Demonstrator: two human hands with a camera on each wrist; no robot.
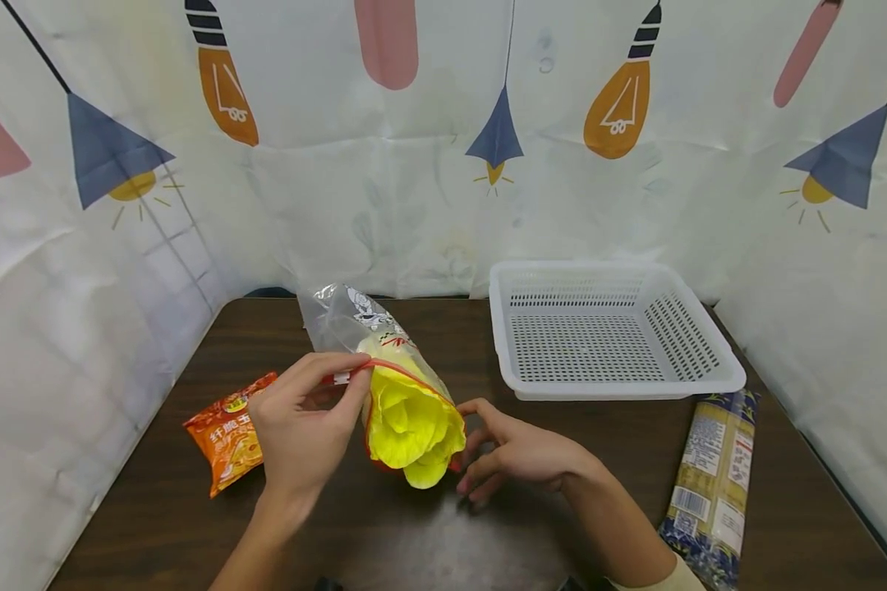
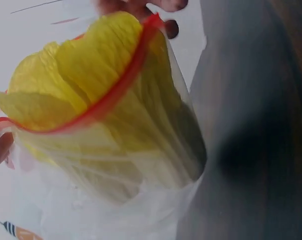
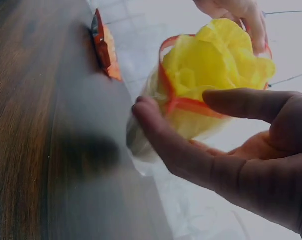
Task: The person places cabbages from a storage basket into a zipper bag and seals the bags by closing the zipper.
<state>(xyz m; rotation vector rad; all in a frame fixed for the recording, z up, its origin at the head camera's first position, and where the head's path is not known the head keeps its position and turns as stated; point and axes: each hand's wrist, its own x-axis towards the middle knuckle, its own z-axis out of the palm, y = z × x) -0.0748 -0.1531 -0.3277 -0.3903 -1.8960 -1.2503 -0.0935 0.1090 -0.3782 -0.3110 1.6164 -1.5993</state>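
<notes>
A clear zip bag (image 1: 347, 316) with a red zip rim (image 2: 116, 95) lies on the dark wooden table (image 1: 384, 533), its mouth towards me. A yellow leafy cabbage (image 1: 414, 427) fills the mouth and sticks out a little. My left hand (image 1: 355, 373) pinches the red rim on the bag's left side between thumb and forefinger. My right hand (image 1: 469, 447) is at the right side of the mouth. In the right wrist view, the right hand (image 3: 175, 102) has its forefinger and thumb spread apart, fingertips against the rim beside the cabbage (image 3: 215, 60).
An orange snack packet (image 1: 229, 435) lies left of the bag. A white perforated basket (image 1: 702, 382) stands at the back right, with nothing in it. A long noodle packet (image 1: 713, 476) lies near the right edge. Printed curtains wall the table on three sides.
</notes>
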